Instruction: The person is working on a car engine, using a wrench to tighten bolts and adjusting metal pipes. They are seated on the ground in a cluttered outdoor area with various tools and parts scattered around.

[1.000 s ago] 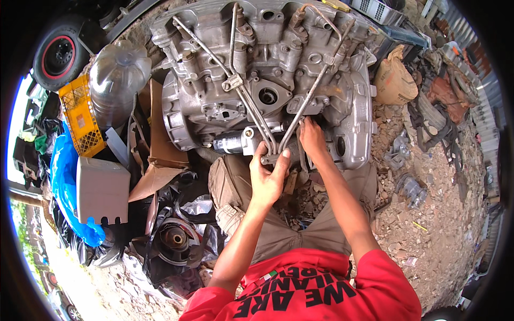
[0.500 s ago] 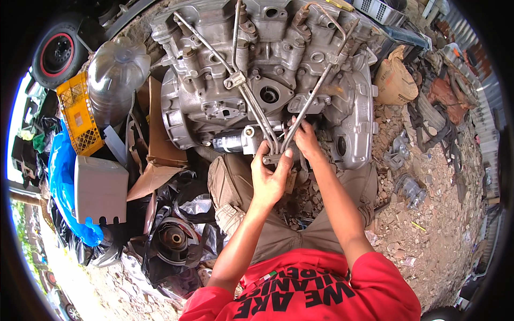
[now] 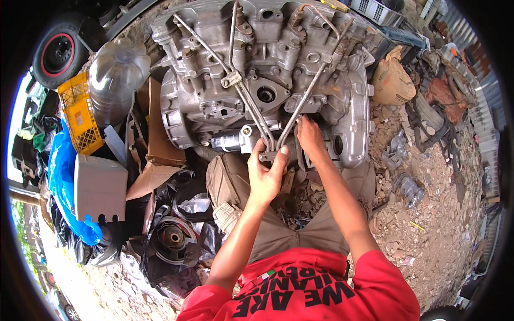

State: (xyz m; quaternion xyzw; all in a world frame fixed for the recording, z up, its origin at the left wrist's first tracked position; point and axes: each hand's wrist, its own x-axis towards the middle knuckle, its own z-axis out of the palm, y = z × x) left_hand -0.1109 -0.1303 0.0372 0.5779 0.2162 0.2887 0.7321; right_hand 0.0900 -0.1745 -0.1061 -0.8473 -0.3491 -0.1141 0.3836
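Note:
A large grey metal engine (image 3: 203,80) lies in front of me. Several thin metal pipes (image 3: 250,104) rise from its near middle and fan out over its top toward the far side. My left hand (image 3: 264,179) is closed round their lower ends, with thumb and fingers on a small clamp piece. My right hand (image 3: 310,138) is beside the right-hand pipe (image 3: 306,96), its bent fingers reaching against the engine's near side. The fingertips are partly hidden, so what they grip does not show. A small clamp (image 3: 232,79) ties the left pipes together higher up.
At left stand a torn cardboard box (image 3: 155,144), a grey plastic box (image 3: 100,188), a yellow crate (image 3: 81,112) and a big clear bottle (image 3: 115,75). A round metal part (image 3: 171,238) lies on black plastic. A paper sack (image 3: 393,80) and rubble (image 3: 428,214) are at right.
My right hand has shifted slightly from the right-hand pipe, its fingers moving rightward along the engine. My left hand keeps its grip on the pipe ends. The view has moved a little.

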